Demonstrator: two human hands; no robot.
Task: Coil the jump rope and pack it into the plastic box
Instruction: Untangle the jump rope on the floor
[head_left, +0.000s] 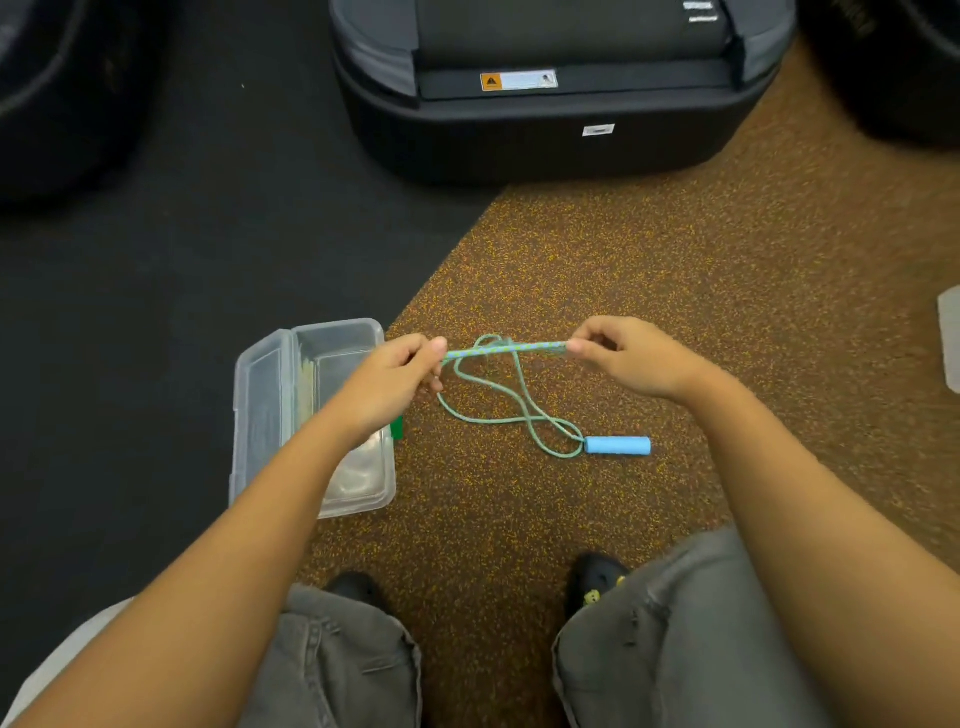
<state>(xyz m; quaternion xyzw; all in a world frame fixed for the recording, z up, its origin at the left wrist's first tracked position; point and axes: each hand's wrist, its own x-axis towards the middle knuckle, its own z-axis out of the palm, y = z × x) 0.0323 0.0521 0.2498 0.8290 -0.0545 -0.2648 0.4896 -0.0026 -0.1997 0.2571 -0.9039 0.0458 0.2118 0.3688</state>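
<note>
A light green-blue jump rope (506, 349) is stretched as a doubled bundle between my two hands above the speckled brown floor. My left hand (402, 375) pinches its left end and my right hand (626, 358) pinches its right end. Loose loops of the rope hang down and trail across the floor to a blue foam handle (618, 446) lying at the lower right. A green bit (396, 428) shows under my left wrist. The clear plastic box (340, 338) stands open on the floor at the left, lid folded out to its left, partly hidden by my left forearm.
A large dark grey machine base (545, 135) stands ahead. Black matting (182, 249) covers the floor at the left. My knees in grey trousers and black shoes (592, 577) are at the bottom. A pale plastic object (950, 338) sits at the right edge.
</note>
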